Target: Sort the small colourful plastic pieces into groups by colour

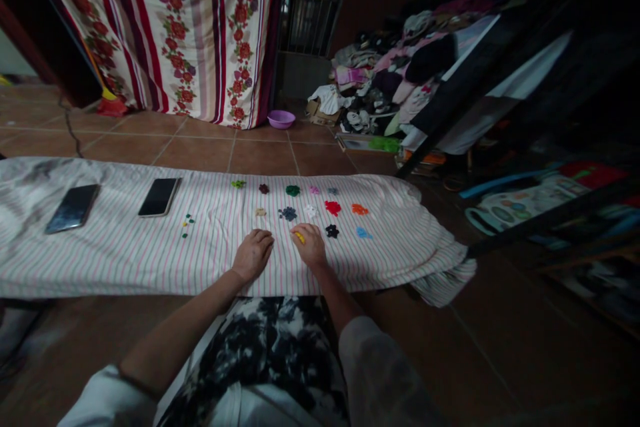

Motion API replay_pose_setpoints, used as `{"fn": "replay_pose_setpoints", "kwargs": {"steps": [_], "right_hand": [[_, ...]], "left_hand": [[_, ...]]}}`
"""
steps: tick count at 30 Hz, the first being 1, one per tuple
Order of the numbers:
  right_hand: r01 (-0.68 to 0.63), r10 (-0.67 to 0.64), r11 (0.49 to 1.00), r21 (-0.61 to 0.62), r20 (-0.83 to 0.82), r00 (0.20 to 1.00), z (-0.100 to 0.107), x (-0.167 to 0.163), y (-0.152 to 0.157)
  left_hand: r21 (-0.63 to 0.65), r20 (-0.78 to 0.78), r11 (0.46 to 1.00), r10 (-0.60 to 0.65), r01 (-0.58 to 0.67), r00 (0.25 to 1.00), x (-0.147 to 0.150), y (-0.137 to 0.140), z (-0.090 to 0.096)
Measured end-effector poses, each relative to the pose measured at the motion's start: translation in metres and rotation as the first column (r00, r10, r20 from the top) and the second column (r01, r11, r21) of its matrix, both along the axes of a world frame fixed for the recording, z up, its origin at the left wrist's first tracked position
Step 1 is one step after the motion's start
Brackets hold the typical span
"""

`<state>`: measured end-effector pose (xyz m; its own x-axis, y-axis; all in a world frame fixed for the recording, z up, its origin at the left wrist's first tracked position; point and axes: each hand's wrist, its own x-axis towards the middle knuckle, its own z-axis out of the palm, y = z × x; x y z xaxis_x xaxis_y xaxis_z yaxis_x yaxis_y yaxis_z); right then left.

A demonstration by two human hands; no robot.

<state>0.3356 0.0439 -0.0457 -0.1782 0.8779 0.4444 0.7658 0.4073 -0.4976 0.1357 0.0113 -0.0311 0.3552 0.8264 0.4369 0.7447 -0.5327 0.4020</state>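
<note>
My right hand (311, 247) is closed over small yellow pieces (300, 237), which show beside its thumb and fingers. To its left, my left hand (254, 256) rests on the striped cloth (210, 267) with its fingers curled in; anything inside is hidden. Small piles, sorted by colour, lie beyond my hands: beige (261, 212), dark grey (287, 213), white (311, 211), red (333, 207) and orange (359, 209). Black pieces (332, 231) and light blue pieces (364, 233) sit right of my right hand. Their exact kind is too small to tell.
Farther back are light green (238, 184), maroon (263, 189), dark green (293, 191), pink (314, 190) and blue-grey (333, 191) piles. Scattered green and yellow pieces (186, 224) lie left, near two phones (159, 197). A purple basin (281, 119) stands on the floor.
</note>
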Motion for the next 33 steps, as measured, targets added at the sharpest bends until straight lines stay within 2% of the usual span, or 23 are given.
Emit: {"fn": "replay_pose_setpoints", "kwargs": {"steps": [6, 13, 22, 26, 33], "right_hand": [[0.007, -0.007, 1.000, 0.006, 0.017, 1.000, -0.002, 0.000, 0.002], [0.018, -0.019, 1.000, 0.016, 0.021, 1.000, -0.003, -0.001, 0.002], [0.019, -0.019, 1.000, 0.015, 0.018, 1.000, -0.006, 0.000, 0.004], [0.023, -0.023, 1.000, 0.012, 0.019, 1.000, -0.006, 0.000, 0.004], [0.022, -0.022, 0.999, 0.026, 0.006, 1.000, -0.007, 0.001, 0.004]], "left_hand": [[0.015, 0.057, 1.000, 0.000, -0.001, 0.998, -0.005, -0.003, -0.007], [0.020, 0.099, 1.000, -0.015, 0.013, 0.995, -0.013, -0.002, -0.002], [0.029, 0.087, 1.000, -0.011, 0.009, 0.996, -0.019, 0.000, -0.001], [0.024, 0.034, 0.998, -0.055, 0.054, 0.998, -0.018, 0.005, -0.001], [-0.006, 0.090, 0.996, -0.083, 0.084, 0.992, -0.023, 0.001, 0.000]]}}
